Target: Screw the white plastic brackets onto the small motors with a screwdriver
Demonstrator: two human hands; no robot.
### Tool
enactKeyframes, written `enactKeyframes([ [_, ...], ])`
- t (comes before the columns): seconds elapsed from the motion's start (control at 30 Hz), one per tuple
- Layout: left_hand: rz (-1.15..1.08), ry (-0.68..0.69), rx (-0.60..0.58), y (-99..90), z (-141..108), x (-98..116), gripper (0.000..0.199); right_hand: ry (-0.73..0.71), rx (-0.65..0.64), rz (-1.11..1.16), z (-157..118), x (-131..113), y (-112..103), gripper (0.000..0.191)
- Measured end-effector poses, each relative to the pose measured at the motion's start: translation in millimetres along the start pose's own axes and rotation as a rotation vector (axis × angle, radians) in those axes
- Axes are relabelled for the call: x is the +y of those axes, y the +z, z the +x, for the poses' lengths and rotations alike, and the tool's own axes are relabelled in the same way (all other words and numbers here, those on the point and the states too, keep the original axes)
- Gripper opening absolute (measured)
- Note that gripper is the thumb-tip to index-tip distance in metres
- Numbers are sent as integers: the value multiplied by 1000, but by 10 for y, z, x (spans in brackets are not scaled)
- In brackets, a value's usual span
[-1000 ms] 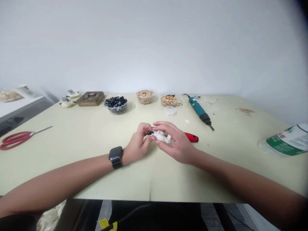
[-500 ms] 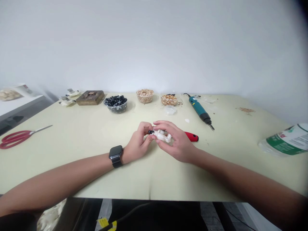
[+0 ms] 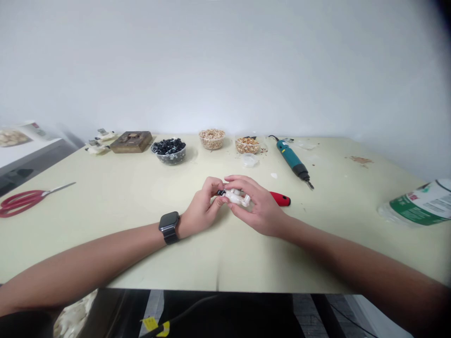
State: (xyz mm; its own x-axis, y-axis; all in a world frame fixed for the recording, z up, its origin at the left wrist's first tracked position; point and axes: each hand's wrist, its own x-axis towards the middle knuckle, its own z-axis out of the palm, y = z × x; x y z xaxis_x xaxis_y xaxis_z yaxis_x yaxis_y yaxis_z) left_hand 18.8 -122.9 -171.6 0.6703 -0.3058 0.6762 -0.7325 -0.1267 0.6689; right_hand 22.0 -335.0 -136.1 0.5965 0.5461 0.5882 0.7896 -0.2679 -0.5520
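Note:
A small white piece (image 3: 237,197) with a black part (image 3: 221,192) at its left end is held between both hands above the table. My left hand (image 3: 207,204), with a watch on the wrist, pinches the black end between thumb and fingers. Around the white body curve the fingers and thumb of my right hand (image 3: 259,204), gripping it from the right. A red handle (image 3: 281,199) sticks out behind the right hand; its other end is hidden.
Red scissors (image 3: 24,201) lie far left. Along the back are a wooden block (image 3: 132,142), tubs of black pieces (image 3: 169,152), pale bits (image 3: 212,139) and orange bits (image 3: 247,145), and a teal rotary tool (image 3: 292,159). A green-white container (image 3: 419,204) is at the right.
The view has shifted very slightly. Both hands keep their hold on the white piece, which looks turned a little.

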Motion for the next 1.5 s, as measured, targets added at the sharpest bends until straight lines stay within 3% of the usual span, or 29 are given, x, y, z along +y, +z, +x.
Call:
enactKeyframes([
  [0.9, 23, -44, 1, -6, -9, -1, 16, 20, -34, -17, 14, -22, -15, 34],
  [1.03, -66, -76, 13, -5, 8, -12, 19, 19, -223, -124, 81, -116, -218, 55],
  [1.1, -133, -130, 16, -18, 31, -21, 22, 54, -236, -205, 138, -138, -389, 67],
  [1.2, -150, -209, 47, -68, 83, -41, 28, 142, -273, -360, 211, -83, -659, 45],
  [1.3, -111, -221, 99, -148, 150, -73, 33, 358, -462, -608, 213, 55, -849, 35],
  [1.4, -90, -193, 160, -236, 224, -121, 35, 486, -630, -744, 143, 188, -909, 30],
  [1.5, -61, -166, 189, -326, 290, -182, 35, 490, -662, -705, 51, 254, -870, 28],
])
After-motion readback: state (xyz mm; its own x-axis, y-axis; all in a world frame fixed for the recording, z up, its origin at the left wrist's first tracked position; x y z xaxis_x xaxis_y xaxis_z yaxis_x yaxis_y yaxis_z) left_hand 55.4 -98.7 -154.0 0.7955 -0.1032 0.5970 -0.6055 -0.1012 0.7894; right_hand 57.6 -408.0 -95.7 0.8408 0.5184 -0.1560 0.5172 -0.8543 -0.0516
